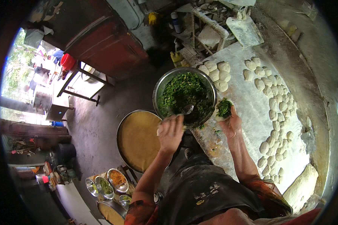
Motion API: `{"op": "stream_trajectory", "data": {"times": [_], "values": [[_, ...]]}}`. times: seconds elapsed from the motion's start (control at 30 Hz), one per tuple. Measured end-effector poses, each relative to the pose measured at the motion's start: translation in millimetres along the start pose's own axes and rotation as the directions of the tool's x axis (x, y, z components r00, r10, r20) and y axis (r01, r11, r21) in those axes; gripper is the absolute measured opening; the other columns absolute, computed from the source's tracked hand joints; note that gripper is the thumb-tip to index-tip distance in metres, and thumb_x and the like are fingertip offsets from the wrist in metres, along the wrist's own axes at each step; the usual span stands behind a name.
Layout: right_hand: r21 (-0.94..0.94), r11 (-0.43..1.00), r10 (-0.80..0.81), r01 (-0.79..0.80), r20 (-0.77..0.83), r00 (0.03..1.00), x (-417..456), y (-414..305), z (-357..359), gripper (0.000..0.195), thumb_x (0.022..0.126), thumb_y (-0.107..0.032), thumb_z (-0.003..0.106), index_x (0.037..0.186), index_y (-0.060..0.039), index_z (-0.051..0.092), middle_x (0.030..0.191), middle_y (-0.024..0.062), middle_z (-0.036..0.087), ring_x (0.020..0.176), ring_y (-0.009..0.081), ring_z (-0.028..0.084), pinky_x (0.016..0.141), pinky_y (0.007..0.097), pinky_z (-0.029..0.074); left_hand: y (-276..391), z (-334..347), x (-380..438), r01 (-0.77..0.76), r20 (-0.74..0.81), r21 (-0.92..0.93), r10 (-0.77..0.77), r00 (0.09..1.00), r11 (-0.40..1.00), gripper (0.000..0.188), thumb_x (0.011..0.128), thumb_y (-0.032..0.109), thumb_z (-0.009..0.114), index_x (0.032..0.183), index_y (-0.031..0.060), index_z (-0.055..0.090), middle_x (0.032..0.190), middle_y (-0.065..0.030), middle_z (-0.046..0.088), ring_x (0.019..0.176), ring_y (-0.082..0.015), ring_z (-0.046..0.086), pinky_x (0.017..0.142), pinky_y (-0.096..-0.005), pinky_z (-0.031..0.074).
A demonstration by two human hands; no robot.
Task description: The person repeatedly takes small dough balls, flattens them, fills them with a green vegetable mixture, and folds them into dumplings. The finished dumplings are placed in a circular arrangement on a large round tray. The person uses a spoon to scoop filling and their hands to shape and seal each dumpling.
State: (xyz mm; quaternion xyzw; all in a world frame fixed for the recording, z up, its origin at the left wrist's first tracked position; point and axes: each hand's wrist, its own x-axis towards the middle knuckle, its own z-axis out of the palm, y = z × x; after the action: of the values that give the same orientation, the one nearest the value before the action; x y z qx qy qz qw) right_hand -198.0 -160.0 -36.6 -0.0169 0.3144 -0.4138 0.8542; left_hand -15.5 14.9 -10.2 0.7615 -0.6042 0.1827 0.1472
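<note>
My left hand is at the near rim of a steel bowl, its fingers curled around the handle of a metal spoon. Motion blurs this hand, and the handle is mostly hidden. Chopped greens fill much of the bowl, and the spoon's head is over them. To the right of the bowl, my right hand cups a flattened dough round. A mound of chopped green filling lies on that dough.
Many dough balls sit on the floured worktop, with a large dough slab at its near right. Left of me stands a wide round pan with a tan surface. Small bowls of shredded vegetables are at lower left.
</note>
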Motion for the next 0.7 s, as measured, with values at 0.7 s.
{"op": "stream_trajectory", "data": {"times": [0.7], "values": [[-0.828,0.33,-0.154,0.454,0.427,0.891,-65,31,22,0.04,0.101,-0.037,0.049,0.109,0.0009,0.057,0.089,0.0044,0.057,0.082,0.0106,0.054,0.07,0.0268,0.045,38,-10,84,0.23,0.29,-0.911,0.136,0.947,0.342,0.03,0.082,-0.006,0.064,0.109,0.0059,0.069,0.099,-0.0099,0.065,0.088,-0.0262,0.066,0.074,-0.0321,0.053]]}}
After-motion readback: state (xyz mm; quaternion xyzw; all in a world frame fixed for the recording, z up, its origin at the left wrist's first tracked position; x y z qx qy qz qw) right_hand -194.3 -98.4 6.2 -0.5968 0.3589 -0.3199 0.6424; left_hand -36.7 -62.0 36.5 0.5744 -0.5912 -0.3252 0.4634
